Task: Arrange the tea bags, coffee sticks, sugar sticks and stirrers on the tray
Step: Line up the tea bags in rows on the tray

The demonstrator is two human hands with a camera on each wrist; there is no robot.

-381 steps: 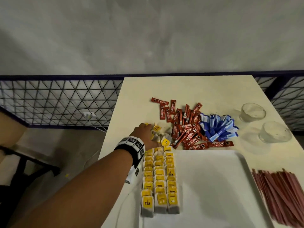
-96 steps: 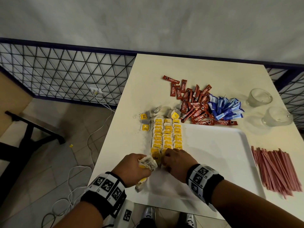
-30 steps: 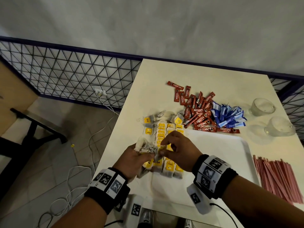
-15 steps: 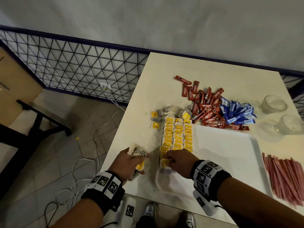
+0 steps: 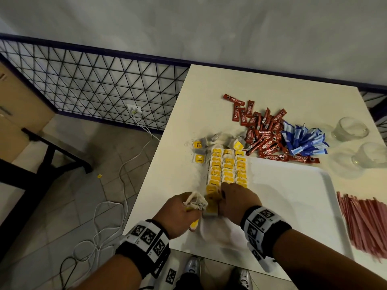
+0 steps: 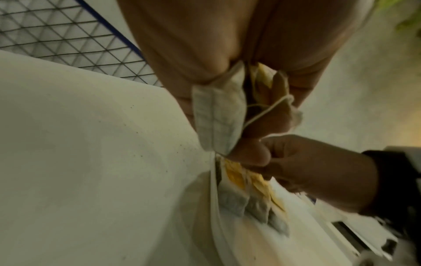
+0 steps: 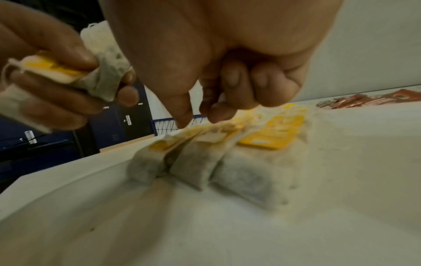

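Observation:
My left hand [image 5: 188,208] grips a small bunch of tea bags [image 5: 195,203], seen from the left wrist as tea bags [image 6: 216,115] hanging from curled fingers. It hovers at the white tray's [image 5: 293,206] left rim. My right hand [image 5: 222,197] pinches, with thumb and forefinger [image 7: 218,111], a tea bag [image 5: 210,208] at the near end of the rows. Three rows of yellow-tagged tea bags [image 5: 227,170] run along the tray's left side. Red coffee sticks [image 5: 263,139], blue sugar sticks [image 5: 303,141] and pink stirrers [image 5: 368,225] lie on the table outside the tray.
A few loose tea bags [image 5: 199,147] lie on the table beyond the tray's far left corner. Two glass cups [image 5: 349,128] stand at the far right. The table's left edge [image 5: 150,170] drops to a floor with cables; a mesh fence [image 5: 94,91] stands behind.
My left hand has brought its bunch of tea bags right, up against my right hand. The right hand stays at the near end of the rows.

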